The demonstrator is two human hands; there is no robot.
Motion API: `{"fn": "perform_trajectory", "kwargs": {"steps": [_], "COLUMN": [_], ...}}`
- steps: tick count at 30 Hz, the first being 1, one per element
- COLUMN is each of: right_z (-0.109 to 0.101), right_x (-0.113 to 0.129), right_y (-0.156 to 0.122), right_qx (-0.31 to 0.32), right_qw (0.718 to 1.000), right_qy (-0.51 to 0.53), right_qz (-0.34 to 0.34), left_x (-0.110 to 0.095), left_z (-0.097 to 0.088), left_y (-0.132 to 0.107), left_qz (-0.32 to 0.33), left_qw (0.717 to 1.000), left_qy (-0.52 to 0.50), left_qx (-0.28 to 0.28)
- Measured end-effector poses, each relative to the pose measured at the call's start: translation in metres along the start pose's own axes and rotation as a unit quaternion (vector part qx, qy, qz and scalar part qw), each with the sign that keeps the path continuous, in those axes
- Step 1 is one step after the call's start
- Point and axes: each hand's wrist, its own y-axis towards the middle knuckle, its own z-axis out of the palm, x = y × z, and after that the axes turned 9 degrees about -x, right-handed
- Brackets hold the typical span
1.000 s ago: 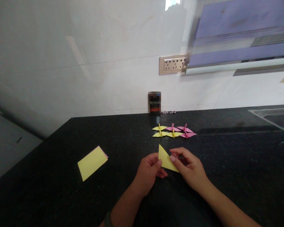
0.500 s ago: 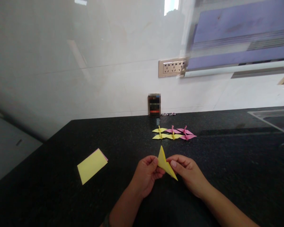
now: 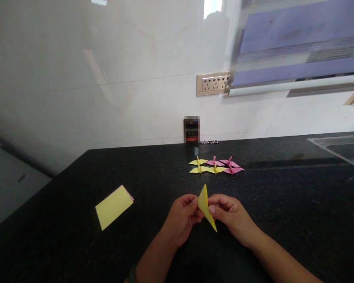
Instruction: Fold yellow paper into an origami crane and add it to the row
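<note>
A folded yellow paper triangle [image 3: 205, 204] stands almost edge-on between my two hands above the black countertop [image 3: 283, 196]. My left hand [image 3: 183, 218] pinches its left side with thumb and fingers. My right hand [image 3: 231, 218] pinches its right side, thumb on the front. One point of the paper sticks up, the other points down and to the right. Beyond my hands lie three folded paper cranes [image 3: 215, 166] in a row, yellow and pink.
A stack of yellow square paper [image 3: 113, 205] with a pink sheet beneath lies to the left. A small dark box [image 3: 191, 130] leans against the white wall, with a socket strip [image 3: 212, 83] above. A sink edge [image 3: 342, 143] shows at far right.
The yellow triangle has turned from facing me flat to nearly edge-on, and my two hands have drawn closer together and slightly nearer to me.
</note>
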Motion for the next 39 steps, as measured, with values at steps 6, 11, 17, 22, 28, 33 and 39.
{"fn": "perform_trajectory", "kwargs": {"steps": [6,11,17,22,28,33,39], "right_z": [0.000,0.000,-0.006,-0.009,-0.011,-0.012,-0.012], "right_x": [-0.001,0.000,-0.007,-0.014,-0.014,-0.014,-0.010], "right_y": [0.000,0.000,0.006,0.008,0.007,0.007,0.005], "right_qx": [-0.008,-0.027,-0.071,-0.063,-0.086,-0.070,-0.016], "right_qw": [1.000,0.999,0.989,0.980,0.960,0.944,0.881], "right_qy": [-0.006,-0.039,-0.121,-0.178,-0.245,-0.281,-0.399], "right_qz": [-0.005,-0.004,-0.049,-0.064,-0.104,-0.156,-0.252], "left_x": [-0.001,0.000,0.002,0.003,0.004,0.004,0.007], "left_z": [0.001,-0.002,-0.002,0.001,0.006,0.007,0.002], "left_y": [-0.001,0.001,0.003,0.001,-0.004,-0.003,-0.001], "left_qz": [-0.006,-0.003,0.032,0.041,0.063,0.028,-0.020], "left_qw": [1.000,1.000,0.998,0.996,0.984,0.991,0.990], "left_qy": [-0.004,-0.011,0.016,0.059,0.162,0.120,0.133], "left_qx": [0.003,0.003,-0.054,-0.056,-0.026,-0.048,-0.051]}}
